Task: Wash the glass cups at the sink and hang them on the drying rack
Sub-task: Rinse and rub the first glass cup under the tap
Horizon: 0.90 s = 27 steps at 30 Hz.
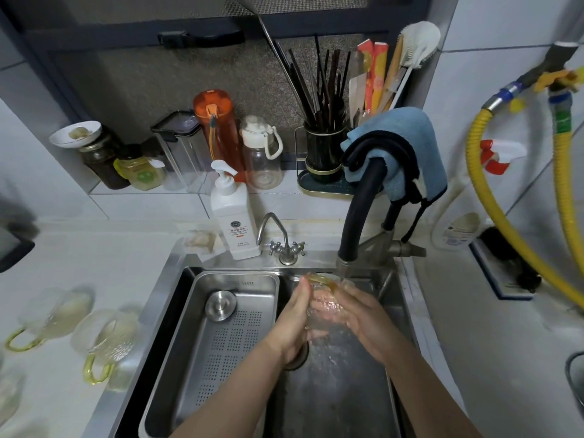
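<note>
Clear textured glass, one cup, sits clasped between two hands over the right basin of the stainless steel sink, directly under the running black-hosed tap. The left hand curls round the cup's left side, the right hand wraps its right side; an amber handle shows at the cup's top.

Two more clear glass cups with yellow-green handles lie blurred on the white worktop, near its left edge, just beside the sink. One perforated steel drain tray fills the sink's left part, with one round steel plug on it. One white pump bottle of detergent stands at the sink's back rim beside one small chrome tap. One blue cloth drapes over the black hose.
</note>
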Each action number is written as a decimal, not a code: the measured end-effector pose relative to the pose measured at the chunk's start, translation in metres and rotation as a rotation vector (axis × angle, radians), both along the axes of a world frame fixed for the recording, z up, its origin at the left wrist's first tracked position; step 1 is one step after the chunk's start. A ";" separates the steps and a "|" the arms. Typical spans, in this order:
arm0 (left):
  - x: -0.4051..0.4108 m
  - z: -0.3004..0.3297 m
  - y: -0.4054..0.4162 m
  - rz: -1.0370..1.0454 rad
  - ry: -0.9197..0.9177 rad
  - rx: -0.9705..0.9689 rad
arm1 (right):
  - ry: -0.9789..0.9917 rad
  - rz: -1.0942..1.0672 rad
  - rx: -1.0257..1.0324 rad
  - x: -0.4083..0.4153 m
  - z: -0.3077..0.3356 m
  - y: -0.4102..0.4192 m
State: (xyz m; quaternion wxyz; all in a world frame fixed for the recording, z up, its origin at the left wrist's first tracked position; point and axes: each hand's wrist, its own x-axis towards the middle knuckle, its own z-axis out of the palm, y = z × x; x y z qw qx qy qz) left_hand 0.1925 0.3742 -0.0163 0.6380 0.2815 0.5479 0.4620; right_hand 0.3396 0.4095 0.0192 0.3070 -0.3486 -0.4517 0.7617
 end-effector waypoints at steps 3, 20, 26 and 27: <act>0.003 0.005 -0.003 -0.043 0.059 0.015 | -0.136 -0.107 0.084 -0.002 -0.001 0.002; 0.012 0.005 0.006 0.193 -0.142 0.013 | -0.379 -0.073 0.249 -0.010 -0.004 -0.009; 0.019 0.007 0.007 0.192 0.011 -0.113 | -0.507 0.176 0.316 -0.010 0.002 0.000; 0.019 0.007 0.008 0.194 0.010 -0.120 | -0.470 0.190 0.286 -0.011 0.005 0.001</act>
